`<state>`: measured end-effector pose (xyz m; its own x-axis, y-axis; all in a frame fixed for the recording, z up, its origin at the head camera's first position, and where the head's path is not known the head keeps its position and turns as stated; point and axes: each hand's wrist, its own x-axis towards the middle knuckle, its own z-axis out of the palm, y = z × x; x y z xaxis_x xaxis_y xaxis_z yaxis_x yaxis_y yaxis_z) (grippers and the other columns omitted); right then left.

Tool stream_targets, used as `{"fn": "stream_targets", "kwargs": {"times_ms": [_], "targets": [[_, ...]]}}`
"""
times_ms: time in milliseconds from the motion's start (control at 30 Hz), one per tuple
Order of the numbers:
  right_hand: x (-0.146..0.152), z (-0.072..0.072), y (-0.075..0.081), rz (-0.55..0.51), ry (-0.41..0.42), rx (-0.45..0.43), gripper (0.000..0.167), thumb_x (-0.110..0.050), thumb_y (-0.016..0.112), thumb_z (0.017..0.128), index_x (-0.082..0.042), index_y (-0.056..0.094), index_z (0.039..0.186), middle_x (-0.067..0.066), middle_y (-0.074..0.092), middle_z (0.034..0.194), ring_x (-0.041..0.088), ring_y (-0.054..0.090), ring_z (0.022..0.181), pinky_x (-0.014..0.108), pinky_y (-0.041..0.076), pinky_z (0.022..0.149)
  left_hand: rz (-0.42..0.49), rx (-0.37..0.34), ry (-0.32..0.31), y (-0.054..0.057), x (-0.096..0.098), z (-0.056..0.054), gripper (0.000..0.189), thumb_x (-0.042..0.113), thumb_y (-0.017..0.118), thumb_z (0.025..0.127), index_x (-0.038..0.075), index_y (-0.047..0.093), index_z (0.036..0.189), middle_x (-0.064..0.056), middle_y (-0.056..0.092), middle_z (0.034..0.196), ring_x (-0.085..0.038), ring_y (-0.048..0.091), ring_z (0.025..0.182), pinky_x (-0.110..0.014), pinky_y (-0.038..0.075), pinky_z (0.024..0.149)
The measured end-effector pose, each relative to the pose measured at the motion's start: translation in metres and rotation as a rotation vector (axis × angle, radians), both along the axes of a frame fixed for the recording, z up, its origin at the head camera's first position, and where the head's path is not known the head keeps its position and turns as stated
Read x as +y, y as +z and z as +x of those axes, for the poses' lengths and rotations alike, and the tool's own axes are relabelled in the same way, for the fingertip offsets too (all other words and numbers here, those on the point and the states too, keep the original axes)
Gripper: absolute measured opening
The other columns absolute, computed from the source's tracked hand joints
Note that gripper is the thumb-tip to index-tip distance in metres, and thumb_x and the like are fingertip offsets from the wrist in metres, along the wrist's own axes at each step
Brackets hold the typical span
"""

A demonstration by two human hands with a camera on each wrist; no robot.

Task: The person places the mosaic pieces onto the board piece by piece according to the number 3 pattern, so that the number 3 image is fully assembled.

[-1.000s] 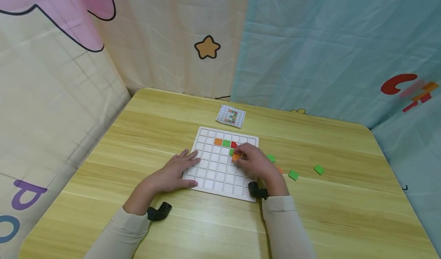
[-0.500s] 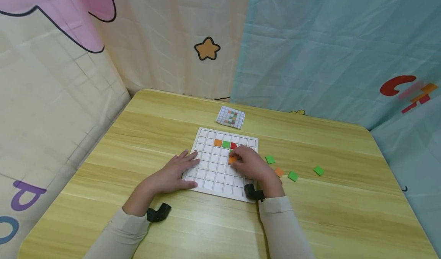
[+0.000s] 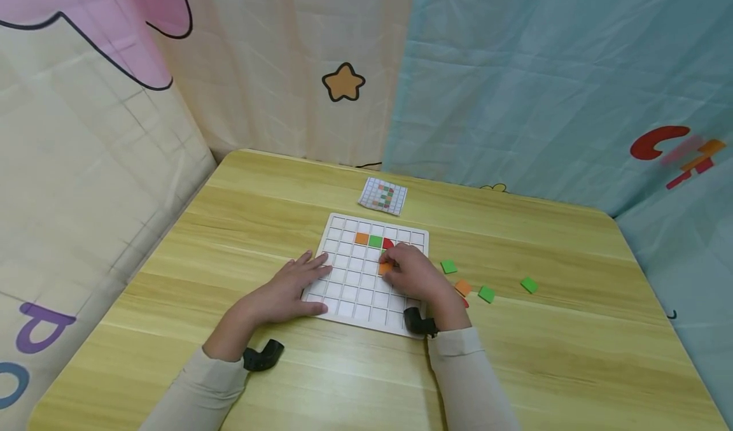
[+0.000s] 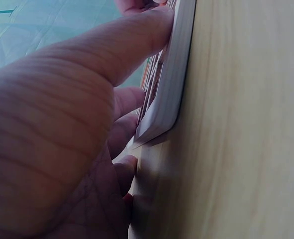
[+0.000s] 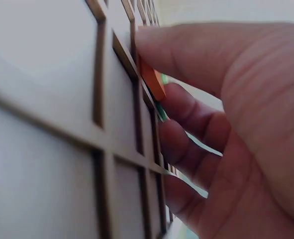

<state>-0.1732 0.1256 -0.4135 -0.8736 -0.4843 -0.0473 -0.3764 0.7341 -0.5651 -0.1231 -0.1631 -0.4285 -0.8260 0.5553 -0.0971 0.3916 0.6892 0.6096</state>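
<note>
A white gridded board (image 3: 355, 293) lies on the table. Along its left edge rests my left hand (image 3: 280, 294), fingers spread and straight; the left wrist view has the thumb (image 4: 137, 42) lying over the board's rim. My right hand (image 3: 419, 273) pinches a square orange tile (image 5: 152, 82) between thumb and fingers, tilted at one of the grid cells. An orange tile (image 3: 362, 239), a green tile (image 3: 375, 241) and a red rounded tile (image 3: 388, 243) sit in a row in the grid. Another green tile (image 5: 161, 112) below the red one is mostly hidden by my right fingers.
Behind the board lies a small pattern card (image 3: 383, 195) with coloured squares on a grid. To the right are several loose pieces: green tiles (image 3: 487, 294), an orange tile (image 3: 462, 287) and a red piece (image 3: 466, 302) partly behind my right wrist. Printed curtains (image 3: 275, 68) border the table.
My right hand has shifted slightly left and toward me with the orange tile, now lower against the grid. The loose orange tile and red piece show more. My left hand stays in place.
</note>
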Motion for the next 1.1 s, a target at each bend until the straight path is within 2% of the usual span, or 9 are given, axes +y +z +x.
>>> {"fn": "stream_targets", "kwargs": {"times_ms": [333, 467, 700, 833, 1100], "targets": [[-0.001, 0.0, -0.004, 0.017, -0.04, -0.018, 0.017, -0.01, 0.072, 0.088, -0.012, 0.068, 0.104, 0.003, 0.06, 0.107, 0.024, 0.052, 0.101, 0.041, 0.043, 0.096, -0.002, 0.001, 0.002, 0.0, 0.0, 0.001, 0.077, 0.039, 0.073, 0.089, 0.005, 0.041, 0.151, -0.01, 0.024, 0.162, -0.038, 0.007, 0.15, -0.059, 0.008, 0.117], [0.001, 0.001, -0.002, -0.006, -0.057, -0.047, 0.018, -0.01, 0.071, 0.089, -0.012, 0.068, 0.107, 0.002, 0.06, 0.108, 0.022, 0.052, 0.099, 0.04, 0.044, 0.094, -0.002, -0.006, 0.005, 0.0, 0.0, 0.001, 0.077, 0.039, 0.073, 0.089, 0.005, 0.041, 0.151, -0.01, 0.024, 0.162, -0.038, 0.007, 0.15, -0.059, 0.007, 0.117], [0.007, 0.0, 0.003, -0.079, -0.094, -0.059, 0.019, -0.009, 0.069, 0.09, -0.01, 0.07, 0.108, 0.002, 0.059, 0.1, 0.021, 0.052, 0.091, 0.038, 0.047, 0.083, 0.0, -0.002, 0.012, -0.001, 0.0, 0.002, 0.078, 0.039, 0.074, 0.089, 0.006, 0.041, 0.151, -0.01, 0.025, 0.162, -0.037, 0.007, 0.15, -0.059, 0.007, 0.117], [0.013, 0.0, 0.006, -0.129, -0.137, -0.074, 0.02, -0.009, 0.068, 0.091, -0.009, 0.07, 0.111, 0.003, 0.061, 0.105, 0.023, 0.053, 0.097, 0.04, 0.048, 0.088, 0.002, 0.0, 0.01, -0.001, 0.0, 0.001, 0.078, 0.039, 0.074, 0.089, 0.006, 0.042, 0.151, -0.01, 0.025, 0.162, -0.038, 0.007, 0.15, -0.059, 0.008, 0.117], [0.033, -0.003, 0.008, -0.168, -0.239, -0.107, 0.025, -0.015, 0.068, 0.094, -0.007, 0.066, 0.118, 0.006, 0.061, 0.113, 0.026, 0.055, 0.104, 0.044, 0.049, 0.09, 0.002, 0.001, 0.007, -0.001, 0.001, 0.001, 0.077, 0.039, 0.073, 0.089, 0.006, 0.041, 0.151, -0.009, 0.025, 0.162, -0.038, 0.008, 0.15, -0.059, 0.008, 0.117]]}}
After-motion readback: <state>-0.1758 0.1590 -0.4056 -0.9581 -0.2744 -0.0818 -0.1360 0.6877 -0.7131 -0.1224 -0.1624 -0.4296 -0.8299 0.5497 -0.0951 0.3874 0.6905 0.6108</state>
